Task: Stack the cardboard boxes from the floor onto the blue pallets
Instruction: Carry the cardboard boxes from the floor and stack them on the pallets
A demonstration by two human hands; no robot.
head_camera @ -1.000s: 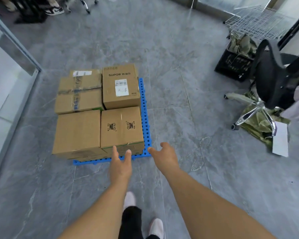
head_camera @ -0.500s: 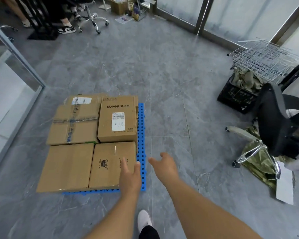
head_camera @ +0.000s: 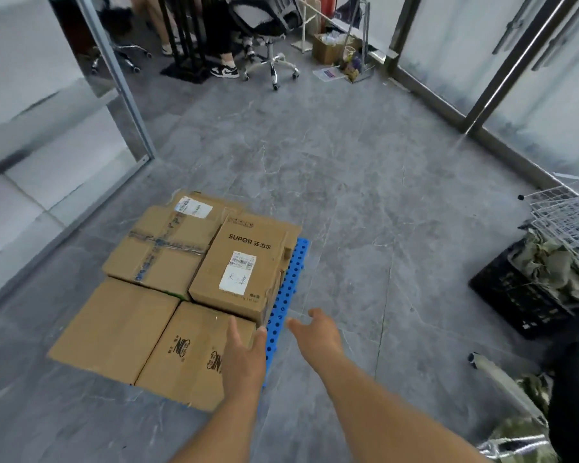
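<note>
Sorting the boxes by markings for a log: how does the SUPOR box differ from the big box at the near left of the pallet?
The SUPOR box carries printed lettering and a white label; the near-left box has a plain top with neither. The SUPOR box sits at the far right, beside the exposed edge of the blue pallet; the near-left box sits at the front left. The near-left box's top looks broader. Both are brown cardboard, closed, lying flat.

A black crate [head_camera: 515, 295] of crumpled cloth sits on the grey floor [head_camera: 331, 168]; white wire racks [head_camera: 569, 218] lean above the crate, a swivel chair [head_camera: 268, 31] stands far beyond it.
</note>
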